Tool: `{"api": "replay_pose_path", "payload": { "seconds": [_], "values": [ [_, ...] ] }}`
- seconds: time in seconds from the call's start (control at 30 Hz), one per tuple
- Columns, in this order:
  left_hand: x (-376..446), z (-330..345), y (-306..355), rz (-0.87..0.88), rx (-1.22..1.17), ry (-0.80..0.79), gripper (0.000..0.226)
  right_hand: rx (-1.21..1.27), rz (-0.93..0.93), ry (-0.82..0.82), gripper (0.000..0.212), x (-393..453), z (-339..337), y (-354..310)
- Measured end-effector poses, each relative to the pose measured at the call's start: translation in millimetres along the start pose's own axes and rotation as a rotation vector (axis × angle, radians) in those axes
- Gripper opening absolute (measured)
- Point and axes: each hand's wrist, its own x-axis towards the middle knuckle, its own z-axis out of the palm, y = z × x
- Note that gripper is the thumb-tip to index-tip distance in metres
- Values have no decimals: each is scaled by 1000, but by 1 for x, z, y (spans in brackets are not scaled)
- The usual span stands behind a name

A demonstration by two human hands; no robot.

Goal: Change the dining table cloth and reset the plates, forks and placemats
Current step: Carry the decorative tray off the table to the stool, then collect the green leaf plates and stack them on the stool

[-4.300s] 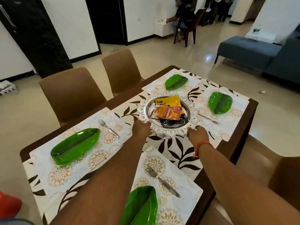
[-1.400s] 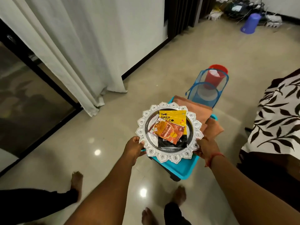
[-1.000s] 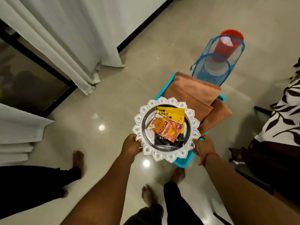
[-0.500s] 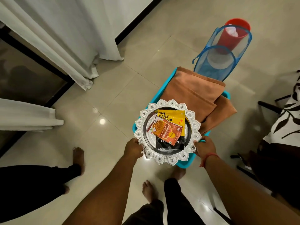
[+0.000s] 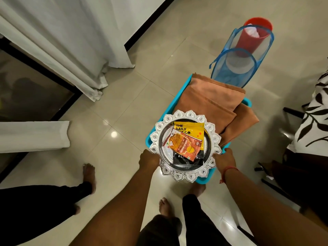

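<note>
I hold an ornate silver tray (image 5: 211, 127) by its scalloped rim, my left hand (image 5: 148, 159) on its left edge and my right hand (image 5: 224, 160) on its right edge. Snack packets (image 5: 184, 144) lie in the tray, a yellow one, an orange one and a black one. The tray hovers over the near end of a turquoise stool (image 5: 204, 179). On that stool lies a folded orange-brown cloth (image 5: 209, 98). At the far right edge hangs the white table cloth with dark leaf print (image 5: 314, 118).
A blue mesh hamper (image 5: 245, 68) stands behind the stool, with a red bucket (image 5: 253, 36) beyond it. White curtains (image 5: 71, 41) hang at the left by a glass door. Another person's bare foot and dark trouser leg (image 5: 85, 181) are at the lower left.
I have carried the tray from the dining table round to the stool. Over the last second it has come lower and nearer to the stool's near end.
</note>
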Motion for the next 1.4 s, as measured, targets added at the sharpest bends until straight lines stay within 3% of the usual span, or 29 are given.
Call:
{"api": "replay_pose_path", "payload": {
  "seconds": [0.07,0.2,0.3,0.47,0.7,0.87,1.1,1.4],
  "values": [
    [-7,-7,4,100,203,103,45,-98,-83,21,42,-4,-5,-6],
    [-18,-18,11,496,532,232,59,-372,-323,20,55,-20,-13,-21],
    [-23,-24,30,653,691,237,66,-548,-464,19,64,-34,-16,-36],
    [-32,-37,66,951,838,231,74,-693,-492,98,77,-61,-21,-57],
    [-55,-60,116,1376,978,202,81,-588,-395,341,87,-119,-41,-61],
    [-104,-47,153,1549,1012,170,78,-526,-296,496,84,-161,-74,-39],
    [-234,48,179,1873,1041,82,80,-370,-116,722,88,-208,-178,29],
    [-342,176,163,1971,1023,-40,78,-340,-50,798,87,-211,-286,137]
  ]
}}
